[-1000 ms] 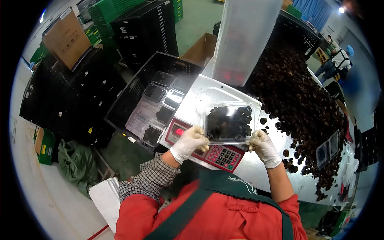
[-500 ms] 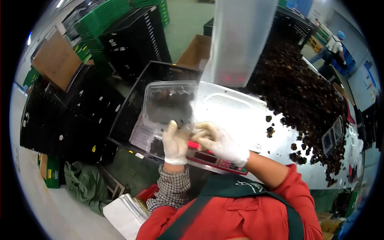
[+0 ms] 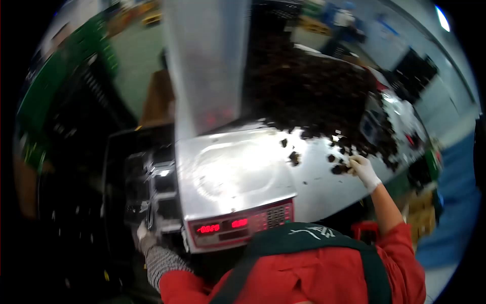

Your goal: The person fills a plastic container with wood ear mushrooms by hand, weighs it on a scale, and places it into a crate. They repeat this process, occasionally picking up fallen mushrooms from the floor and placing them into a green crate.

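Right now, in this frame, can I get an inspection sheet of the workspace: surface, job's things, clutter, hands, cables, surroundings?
Surface: shiny metal table, bare beside the scale, with loose dark bits further back.
Job's things: dark pieces at the right hand's fingertips; clear boxes in a black crate; scale with a bare platter and lit red digits.
Clutter: large heap of dark pieces at the back; upright translucent panel behind the scale.
Hands: right hand, gloved, reaching to the dark pieces; left hand, gloved, low by the crate. Both grips are too blurred to tell.
Cables: nothing seen.
Surroundings: stacked crates on the left, blurred.
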Available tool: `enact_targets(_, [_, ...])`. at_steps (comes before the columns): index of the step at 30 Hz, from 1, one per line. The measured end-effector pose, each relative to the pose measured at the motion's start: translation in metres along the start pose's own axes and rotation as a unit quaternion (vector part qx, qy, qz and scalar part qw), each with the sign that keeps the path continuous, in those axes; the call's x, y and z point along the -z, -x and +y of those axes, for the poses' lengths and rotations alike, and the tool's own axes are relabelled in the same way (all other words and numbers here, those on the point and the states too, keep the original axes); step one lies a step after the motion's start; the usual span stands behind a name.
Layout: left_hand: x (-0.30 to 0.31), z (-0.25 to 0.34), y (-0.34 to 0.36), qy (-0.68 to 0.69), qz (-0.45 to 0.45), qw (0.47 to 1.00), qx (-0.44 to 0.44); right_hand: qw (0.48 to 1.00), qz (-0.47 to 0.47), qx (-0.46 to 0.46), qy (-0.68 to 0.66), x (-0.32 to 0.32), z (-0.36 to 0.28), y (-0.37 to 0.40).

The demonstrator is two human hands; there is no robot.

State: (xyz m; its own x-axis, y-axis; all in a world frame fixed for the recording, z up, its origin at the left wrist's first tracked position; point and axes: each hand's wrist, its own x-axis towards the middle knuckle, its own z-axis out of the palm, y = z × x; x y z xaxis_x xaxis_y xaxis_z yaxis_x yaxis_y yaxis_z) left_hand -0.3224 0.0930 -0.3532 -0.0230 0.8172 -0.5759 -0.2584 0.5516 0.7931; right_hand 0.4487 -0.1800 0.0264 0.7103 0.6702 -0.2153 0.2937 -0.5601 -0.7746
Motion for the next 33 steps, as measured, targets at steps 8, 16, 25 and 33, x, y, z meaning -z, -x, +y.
enact_targets(8, [-0.025,-0.014,-0.058,0.006,0.133,0.991,-0.007,0.965,0.126,-0.147,0.179,0.084,0.103,-0.009])
enact_targets(16, [-0.054,0.088,0.006,0.010,0.230,0.971,-0.061,0.937,0.125,-0.110,0.307,0.077,0.135,-0.057])
enact_targets(25, [-0.238,0.156,0.277,0.011,0.245,0.937,-0.248,0.913,0.176,-0.023,0.368,0.100,0.159,-0.158])
enact_targets(33, [-0.337,0.134,0.403,0.002,0.232,0.936,-0.266,0.858,0.221,0.071,0.459,0.123,0.201,-0.228])
